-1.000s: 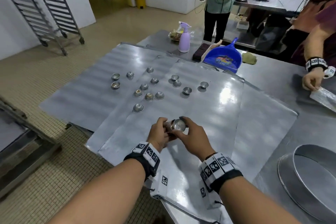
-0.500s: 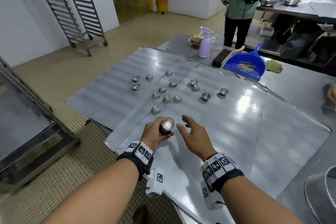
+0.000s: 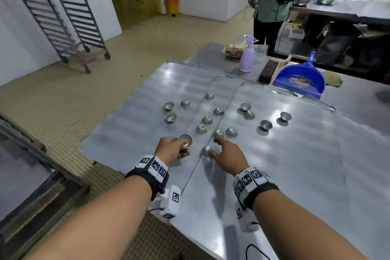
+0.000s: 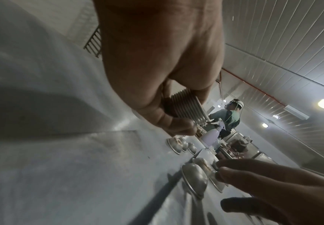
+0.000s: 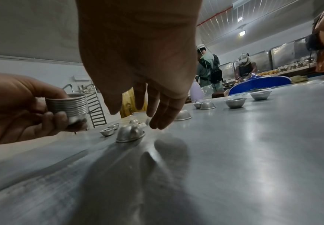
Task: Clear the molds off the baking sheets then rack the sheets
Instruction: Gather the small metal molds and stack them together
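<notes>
My left hand (image 3: 173, 150) grips a stack of nested metal molds (image 3: 185, 140) (image 4: 184, 106) (image 5: 69, 106) just above the left baking sheet (image 3: 130, 129). My right hand (image 3: 228, 154) (image 5: 143, 85) hovers with straight fingers over an upturned mold (image 3: 207, 151) (image 5: 130, 134) (image 4: 194, 178) at the seam between overlapping sheets; whether the fingertips touch it I cannot tell. Several more small molds (image 3: 231, 132) lie scattered on the sheets beyond, some upright, some upside down. The right baking sheet (image 3: 295, 164) lies under my right arm.
A purple spray bottle (image 3: 247, 57), a brush and a blue dustpan (image 3: 299, 81) sit at the table's far edge. Two wheeled sheet racks (image 3: 63, 12) stand at the back left. A person in a green shirt (image 3: 272, 2) works at another counter behind.
My right hand let go of the stack and reached forward to the nearest upturned mold. My left hand carried the stack forward and left.
</notes>
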`<state>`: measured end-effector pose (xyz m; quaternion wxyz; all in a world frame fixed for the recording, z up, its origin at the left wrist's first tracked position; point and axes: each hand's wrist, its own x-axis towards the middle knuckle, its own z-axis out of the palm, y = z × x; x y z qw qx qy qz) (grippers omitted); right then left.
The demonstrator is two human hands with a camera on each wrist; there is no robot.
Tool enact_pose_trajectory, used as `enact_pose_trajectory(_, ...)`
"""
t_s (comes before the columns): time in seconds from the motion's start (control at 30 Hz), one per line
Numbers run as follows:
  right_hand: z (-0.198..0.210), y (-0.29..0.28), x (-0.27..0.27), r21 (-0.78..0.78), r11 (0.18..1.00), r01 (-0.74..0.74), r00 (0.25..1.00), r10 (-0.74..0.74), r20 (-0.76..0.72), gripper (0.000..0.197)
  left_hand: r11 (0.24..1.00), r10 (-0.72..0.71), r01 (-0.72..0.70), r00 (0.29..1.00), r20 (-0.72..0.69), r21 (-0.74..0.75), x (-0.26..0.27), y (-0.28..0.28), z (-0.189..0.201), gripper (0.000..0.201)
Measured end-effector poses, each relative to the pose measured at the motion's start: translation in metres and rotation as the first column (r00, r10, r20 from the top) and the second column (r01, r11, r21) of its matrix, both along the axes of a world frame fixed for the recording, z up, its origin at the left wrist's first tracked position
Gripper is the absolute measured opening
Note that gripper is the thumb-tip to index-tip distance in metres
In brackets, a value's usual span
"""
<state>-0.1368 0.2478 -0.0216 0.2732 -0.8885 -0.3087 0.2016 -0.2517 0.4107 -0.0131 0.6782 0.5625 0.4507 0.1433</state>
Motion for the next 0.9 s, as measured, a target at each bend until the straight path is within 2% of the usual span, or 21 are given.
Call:
enact_pose_trajectory(0.13,-0.010,0.028,-0.003,-0.133,0.990,-0.051,0.996,0.061,0.072,0.060,0.995,-0.102,0.101,0.994,-0.039,-0.025,0.004,0.023,-0.013,0.008)
enact_pose_trajectory(0.23,-0.016,0.037,-0.003,-0.205,0.977,-0.060,0.987,0.088,0.132,0.039,0.988,-0.150,0.150,0.988,-0.047,-0.022,0.006,0.031,-0.021,0.009)
enact_pose_trajectory(0.3,-0.021,0.038,-0.003,-0.184,0.983,-0.025,0.986,0.055,0.158,0.022,0.984,-0.176,0.176,0.983,-0.047,-0.016,0.006,0.034,-0.022,0.009)
enact_pose_trajectory(0.43,-0.027,0.031,-0.005,-0.132,0.990,0.054,0.986,-0.032,0.166,0.014,0.975,-0.220,0.221,0.975,-0.046,0.023,0.007,0.033,-0.025,0.008)
enact_pose_trajectory(0.47,-0.027,0.028,-0.007,-0.117,0.991,0.065,0.984,-0.044,0.171,0.015,0.975,-0.219,0.220,0.975,-0.041,0.034,0.008,0.032,-0.025,0.008)
enact_pose_trajectory(0.57,-0.025,0.017,-0.012,-0.056,0.995,0.085,0.989,-0.077,0.125,0.042,0.976,-0.210,0.211,0.977,-0.027,0.050,0.008,0.028,-0.025,0.008)
enact_pose_trajectory(0.6,-0.025,0.014,-0.013,-0.022,0.995,0.100,0.988,-0.097,0.116,0.045,0.977,-0.207,0.208,0.978,-0.023,0.055,0.007,0.026,-0.025,0.008)
enact_pose_trajectory(0.73,-0.023,0.004,-0.015,0.039,0.992,0.119,0.984,-0.123,0.126,0.020,0.977,-0.194,0.195,0.981,-0.014,0.084,0.003,0.021,-0.021,0.005)
enact_pose_trajectory(0.9,-0.015,-0.013,-0.024,0.033,0.998,0.052,0.985,-0.057,0.164,0.019,0.979,-0.177,0.174,0.984,0.014,0.108,0.003,0.010,-0.016,0.006)
